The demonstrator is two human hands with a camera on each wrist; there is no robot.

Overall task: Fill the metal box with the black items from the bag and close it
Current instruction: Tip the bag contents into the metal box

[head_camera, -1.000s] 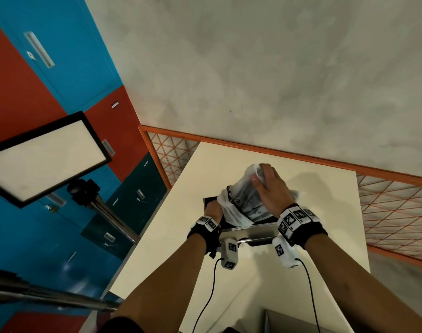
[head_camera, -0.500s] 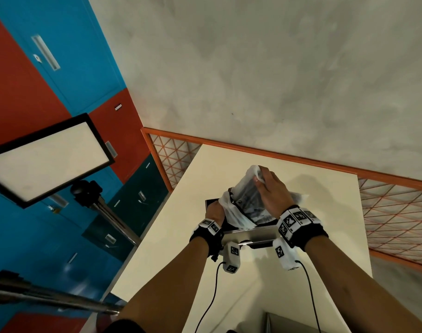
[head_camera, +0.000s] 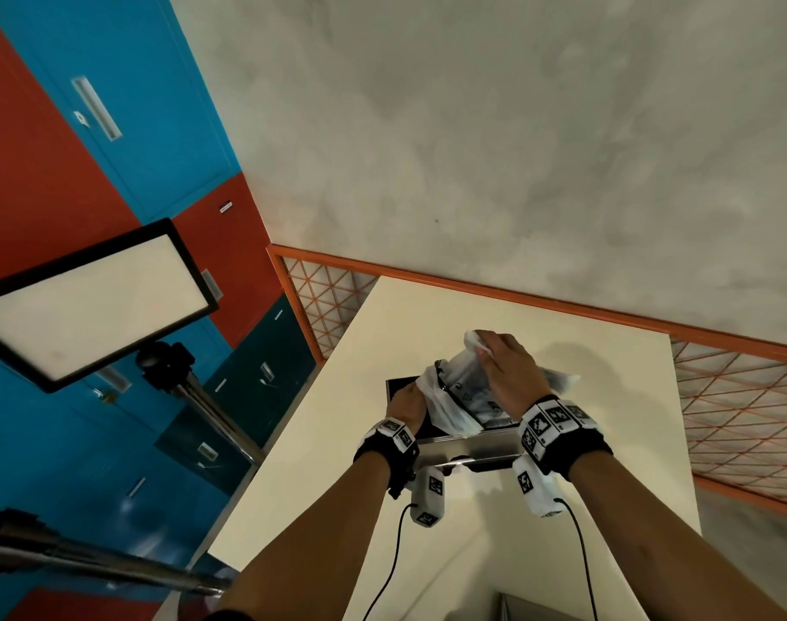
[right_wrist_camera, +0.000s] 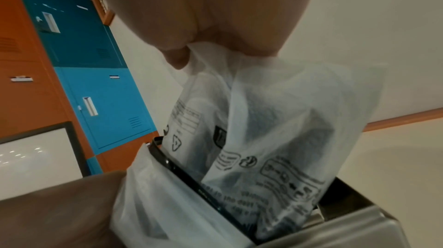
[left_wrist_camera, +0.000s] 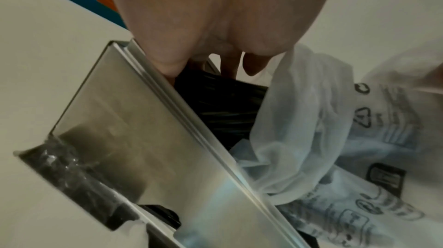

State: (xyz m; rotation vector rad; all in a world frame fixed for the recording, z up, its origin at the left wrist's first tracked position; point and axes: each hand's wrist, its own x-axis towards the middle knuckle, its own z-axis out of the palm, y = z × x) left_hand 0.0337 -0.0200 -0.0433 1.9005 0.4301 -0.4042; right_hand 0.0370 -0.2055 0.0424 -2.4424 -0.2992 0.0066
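Bag (right_wrist_camera: 275, 129), thin limp plastic, hangs mouth-down into my metal box (left_wrist_camera: 143, 138); black items (left_wrist_camera: 220, 104) are spilling inside. My left hand (head_camera: 407, 403) curls over the box rim; beyond, my right hand (head_camera: 512, 374) pinches the bag's bottom, the best hold.

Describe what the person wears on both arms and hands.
Both forearms are bare, no sleeves. Each wrist carries a black band with white blocks printed in black square codes. A white camera pod hangs under each wrist, with a thin black cable trailing back. The hands are bare.
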